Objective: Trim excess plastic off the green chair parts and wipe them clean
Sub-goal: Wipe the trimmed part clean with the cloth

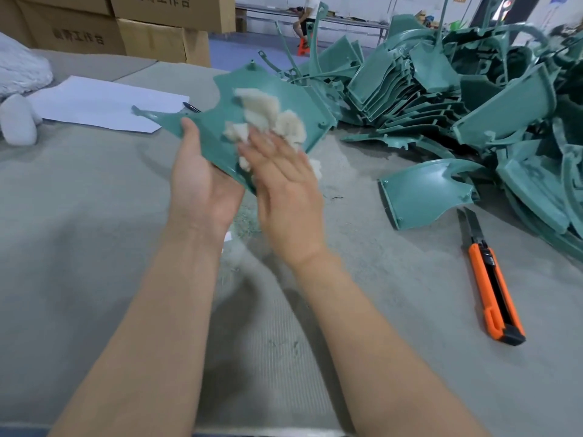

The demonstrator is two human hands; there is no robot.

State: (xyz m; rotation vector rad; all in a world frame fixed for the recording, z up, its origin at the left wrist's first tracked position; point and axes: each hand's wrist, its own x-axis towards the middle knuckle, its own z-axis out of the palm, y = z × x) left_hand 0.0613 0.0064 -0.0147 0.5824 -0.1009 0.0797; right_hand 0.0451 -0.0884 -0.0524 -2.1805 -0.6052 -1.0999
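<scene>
A flat green chair part is held tilted above the grey table at centre. My left hand grips its near left edge, thumb on top and fingers underneath. My right hand presses a wad of off-white cloth against the part's upper face; the fingers are blurred. An orange utility knife lies on the table to the right with its blade out, apart from both hands. Another green part lies just beyond the knife.
A big heap of green chair parts fills the right back. White paper with a pen lies at left, beside white cloth bundles. Cardboard boxes stand behind. A person sits far back.
</scene>
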